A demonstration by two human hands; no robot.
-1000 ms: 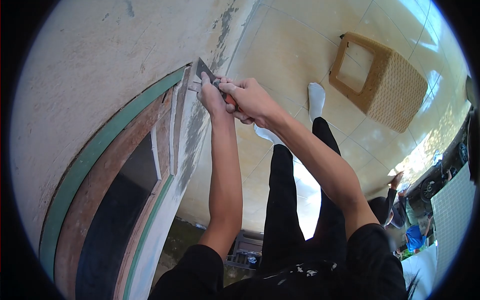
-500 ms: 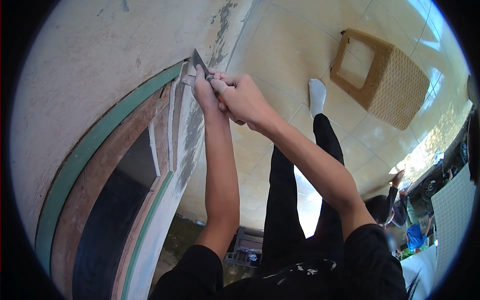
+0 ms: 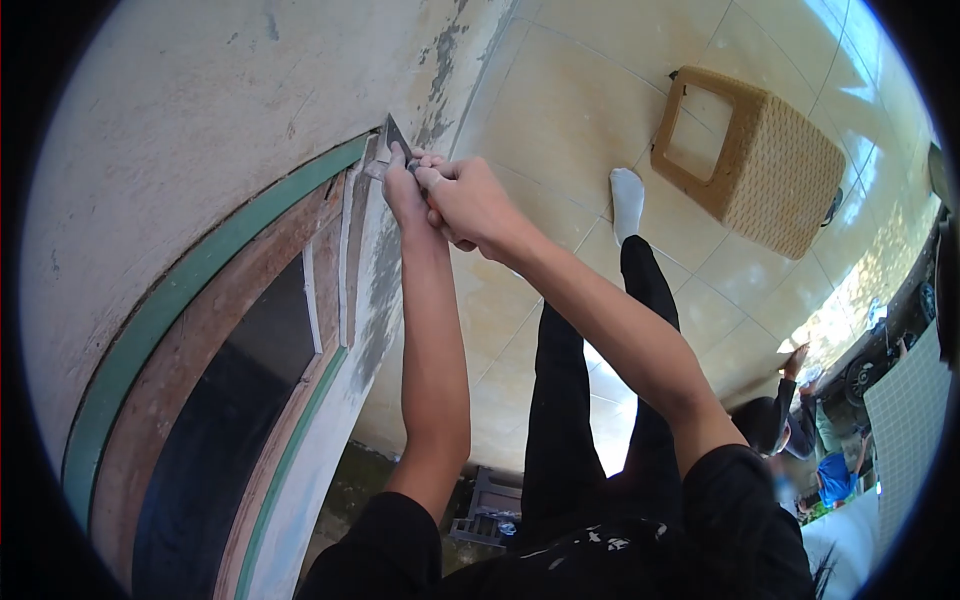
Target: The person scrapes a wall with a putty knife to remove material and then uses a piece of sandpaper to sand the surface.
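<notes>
A putty knife (image 3: 396, 133) with a dark, pointed-looking blade is held at the corner of the wall, by the upper end of the green door frame trim (image 3: 215, 235). My right hand (image 3: 470, 198) is closed around its handle, which is mostly hidden by the fingers. My left hand (image 3: 405, 197) is closed at the blade, thumb lying along it. Left of those fingers a flat greyish piece (image 3: 376, 169) sticks out toward the frame edge; what it belongs to is hidden. Both hands have pale dust on the fingers.
Peeling paint marks the wall (image 3: 200, 110). On the tiled floor (image 3: 560, 110) lies a tan woven-pattern plastic stool (image 3: 785, 170) on its side, beyond my white-socked foot (image 3: 627, 200). Another person (image 3: 775, 420) is at the right, near a parked vehicle. A grey plastic item (image 3: 490, 505) lies below.
Both hands and the putty knife have shifted slightly down, bringing the blade closer to the end of the green trim. The view has tilted a little; the grip looks the same.
</notes>
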